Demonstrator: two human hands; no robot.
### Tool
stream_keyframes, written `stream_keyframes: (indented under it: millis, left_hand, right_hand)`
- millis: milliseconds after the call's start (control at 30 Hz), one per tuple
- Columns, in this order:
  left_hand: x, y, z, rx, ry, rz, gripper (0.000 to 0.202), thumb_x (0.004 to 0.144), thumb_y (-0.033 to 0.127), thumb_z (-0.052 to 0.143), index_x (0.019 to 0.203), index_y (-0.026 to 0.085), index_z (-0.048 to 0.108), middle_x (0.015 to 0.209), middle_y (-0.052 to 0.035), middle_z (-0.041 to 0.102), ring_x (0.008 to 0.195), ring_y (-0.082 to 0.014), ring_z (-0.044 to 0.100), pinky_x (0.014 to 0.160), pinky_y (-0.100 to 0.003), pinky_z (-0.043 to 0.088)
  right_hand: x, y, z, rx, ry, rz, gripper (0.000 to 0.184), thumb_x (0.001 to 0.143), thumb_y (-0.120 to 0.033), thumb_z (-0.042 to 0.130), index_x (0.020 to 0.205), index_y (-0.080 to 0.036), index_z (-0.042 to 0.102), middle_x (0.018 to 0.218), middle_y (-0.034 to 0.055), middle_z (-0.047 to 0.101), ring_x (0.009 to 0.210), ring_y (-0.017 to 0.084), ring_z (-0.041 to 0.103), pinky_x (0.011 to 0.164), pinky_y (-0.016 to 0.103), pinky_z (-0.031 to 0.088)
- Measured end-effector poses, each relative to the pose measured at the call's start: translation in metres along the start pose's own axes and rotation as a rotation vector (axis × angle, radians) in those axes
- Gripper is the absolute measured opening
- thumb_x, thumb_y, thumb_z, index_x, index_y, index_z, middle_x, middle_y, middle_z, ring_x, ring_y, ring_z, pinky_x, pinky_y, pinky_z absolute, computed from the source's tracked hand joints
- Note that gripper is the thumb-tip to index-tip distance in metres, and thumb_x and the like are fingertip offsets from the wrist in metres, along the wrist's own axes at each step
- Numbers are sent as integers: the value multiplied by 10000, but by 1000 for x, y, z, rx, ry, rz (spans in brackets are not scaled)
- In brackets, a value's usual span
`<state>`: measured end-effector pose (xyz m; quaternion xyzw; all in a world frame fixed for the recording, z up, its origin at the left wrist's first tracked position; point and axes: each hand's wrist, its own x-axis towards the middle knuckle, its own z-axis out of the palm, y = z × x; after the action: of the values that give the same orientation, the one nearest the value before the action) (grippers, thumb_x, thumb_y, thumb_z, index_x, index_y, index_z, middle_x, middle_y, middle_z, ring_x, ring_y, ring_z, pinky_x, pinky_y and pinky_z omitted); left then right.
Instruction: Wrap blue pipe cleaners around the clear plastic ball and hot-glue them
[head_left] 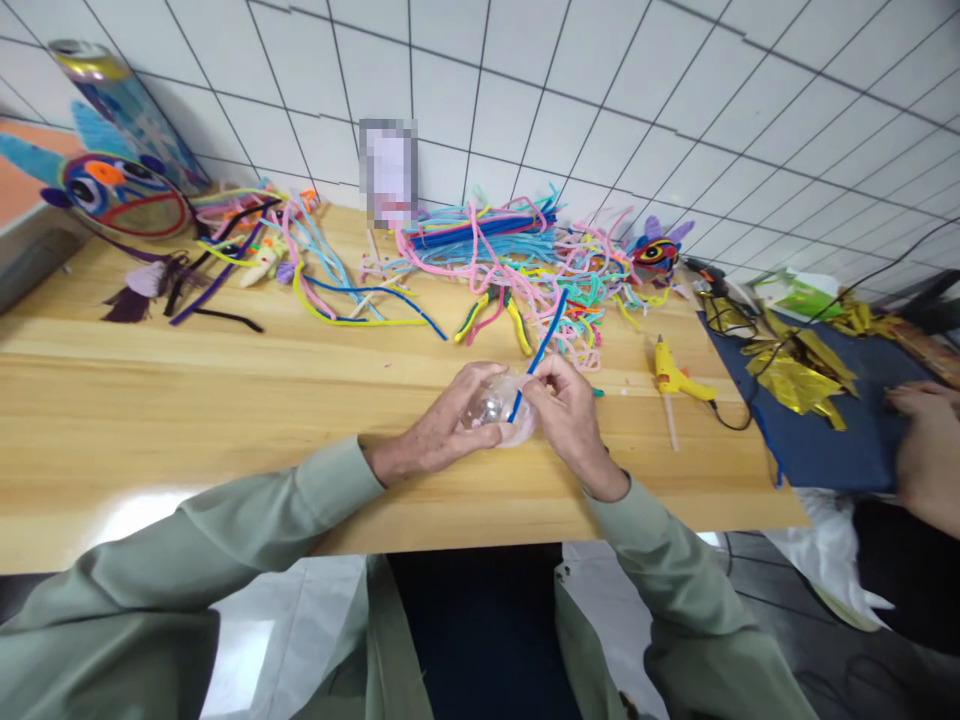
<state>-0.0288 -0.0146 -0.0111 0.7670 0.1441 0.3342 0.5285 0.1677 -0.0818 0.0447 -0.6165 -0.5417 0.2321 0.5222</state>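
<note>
My left hand [435,425] is closed around a clear plastic ball [491,408] just above the wooden table [225,400]. Beside it, my right hand [570,415] pinches a blue pipe cleaner [538,355] whose lower end goes into the ball; its upper end sticks up toward the back. A pinkish bit shows under the ball. Both hands touch each other around the ball, near the table's front edge.
A heap of coloured pipe cleaners [517,260] lies at the back. A yellow glue gun [671,378] rests to the right. Gold foil [795,370] sits on a dark blue sheet [840,440], where another person's hand [926,440] works. Pipe-cleaner masks [120,195] lie far left.
</note>
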Motion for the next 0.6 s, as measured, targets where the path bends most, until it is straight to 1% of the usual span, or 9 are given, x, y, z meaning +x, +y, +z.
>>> stream_keyframes:
  millis: [133, 267, 367, 500, 567, 600]
  left_hand:
    - [-2, -1, -1, -12, 11, -38, 702, 1013, 492, 775, 1613, 290, 472, 1607, -138, 534, 1546, -338, 528, 1333, -573, 443]
    - [-2, 2, -4, -36, 38, -48, 699, 1027, 473, 758, 1623, 287, 444, 1616, -142, 529, 1536, -323, 538, 1312, -562, 465]
    - [0, 6, -8, -21, 63, -34, 685, 1038, 465, 743, 1621, 279, 435, 1625, -141, 521, 1536, -311, 531, 1320, -552, 452]
    - [2, 6, -11, -5, 107, -63, 669, 1050, 496, 720, 1609, 264, 434, 1662, -147, 497, 1583, -319, 490, 1360, -571, 397]
    - [3, 3, -10, -21, 139, -83, 658, 1043, 536, 717, 1580, 263, 452, 1660, -149, 505, 1596, -331, 483, 1368, -586, 384]
    - [3, 2, -9, -42, 154, -93, 658, 1032, 556, 726, 1560, 265, 463, 1653, -149, 516, 1588, -335, 496, 1360, -587, 399]
  right_hand:
    - [9, 0, 0, -14, -31, -65, 153, 823, -294, 667, 744, -276, 536, 779, -27, 544, 803, 206, 522, 805, 376, 450]
    - [18, 1, 6, 119, -112, -13, 171, 859, -333, 681, 780, -276, 541, 875, -13, 568, 889, 215, 579, 826, 370, 483]
    - [23, 3, 14, 202, -137, 26, 156, 882, -338, 680, 811, -277, 555, 858, -27, 545, 841, 201, 559, 822, 367, 496]
    - [28, 8, 24, 210, -130, 45, 172, 890, -309, 669, 803, -286, 522, 775, -51, 479, 745, 187, 481, 789, 363, 489]
    - [29, 9, 28, 200, -132, 51, 178, 895, -307, 658, 808, -290, 504, 765, -49, 466, 753, 193, 490, 771, 359, 477]
    - [29, 8, 30, 195, -133, 54, 182, 898, -305, 652, 809, -291, 494, 764, -46, 463, 766, 198, 501, 765, 358, 471]
